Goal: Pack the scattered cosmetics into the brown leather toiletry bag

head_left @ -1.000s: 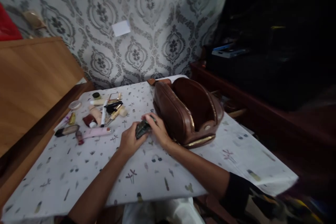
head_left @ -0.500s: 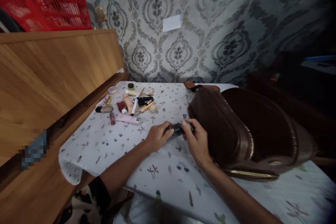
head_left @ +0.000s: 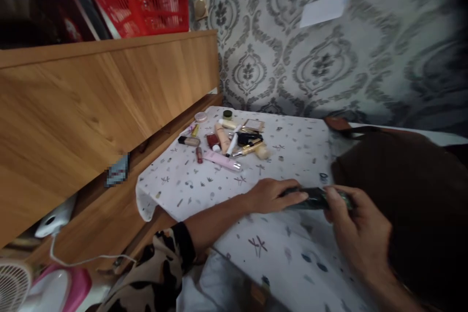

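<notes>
Both hands grip a small, dark, shiny pouch-like item [head_left: 312, 198] held level over the table; I cannot make out its exact kind. My left hand [head_left: 270, 196] pinches its left end between thumb and fingers. At its right end, my right hand [head_left: 360, 222] closes with the thumb on top. A dark brown bag [head_left: 420, 190] stands just right of my right hand. Farther left on the cloth lie makeup items: a pink tube [head_left: 222, 160], a peach tube [head_left: 222, 137], a black-capped bottle [head_left: 189, 141] and a dark-lidded jar [head_left: 227, 114].
A white patterned cloth [head_left: 215, 183] covers the table. Along its left side runs a wooden cabinet [head_left: 109, 102] with a red basket [head_left: 161, 5] on top. A patterned wall [head_left: 252, 73] rises behind. Low at the left are a white cable [head_left: 87, 257] and a fan [head_left: 14, 285].
My view has swung left, so the table things and hands appear farther right. Both hands still hold the dark pouch-like item.
</notes>
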Demonstrator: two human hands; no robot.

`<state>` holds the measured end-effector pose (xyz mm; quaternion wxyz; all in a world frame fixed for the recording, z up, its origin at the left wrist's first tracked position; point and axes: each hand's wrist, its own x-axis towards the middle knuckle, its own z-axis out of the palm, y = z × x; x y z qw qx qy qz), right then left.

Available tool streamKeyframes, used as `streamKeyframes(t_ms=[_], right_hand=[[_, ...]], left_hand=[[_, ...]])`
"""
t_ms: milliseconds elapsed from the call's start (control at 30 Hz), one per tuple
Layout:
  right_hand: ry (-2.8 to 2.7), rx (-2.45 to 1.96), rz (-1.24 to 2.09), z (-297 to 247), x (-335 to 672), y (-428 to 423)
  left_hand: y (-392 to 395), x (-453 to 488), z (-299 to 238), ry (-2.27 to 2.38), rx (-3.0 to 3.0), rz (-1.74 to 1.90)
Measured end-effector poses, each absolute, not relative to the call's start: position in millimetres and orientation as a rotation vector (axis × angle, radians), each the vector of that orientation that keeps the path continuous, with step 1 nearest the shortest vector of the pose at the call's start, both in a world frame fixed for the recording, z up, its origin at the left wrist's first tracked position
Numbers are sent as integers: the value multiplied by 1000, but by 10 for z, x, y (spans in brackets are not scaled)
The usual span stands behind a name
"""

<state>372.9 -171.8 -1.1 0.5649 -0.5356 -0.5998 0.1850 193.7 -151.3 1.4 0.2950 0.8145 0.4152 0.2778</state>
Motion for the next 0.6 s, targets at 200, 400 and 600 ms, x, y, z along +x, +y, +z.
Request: streamKeyframes(t_ms=[200, 400, 600], right_hand=[[-1434, -1340, 443, 101, 3689, -1764], [-1506, -1288, 422, 165, 3686, -1795], [-1641, -1203, 392, 290, 3815, -1879]], left_hand=[[-1529, 1912, 61, 1117, 2163, 667], [-1566, 1869, 85, 1089, 2163, 646], [-1618, 1861, 107, 979, 2058, 611]])
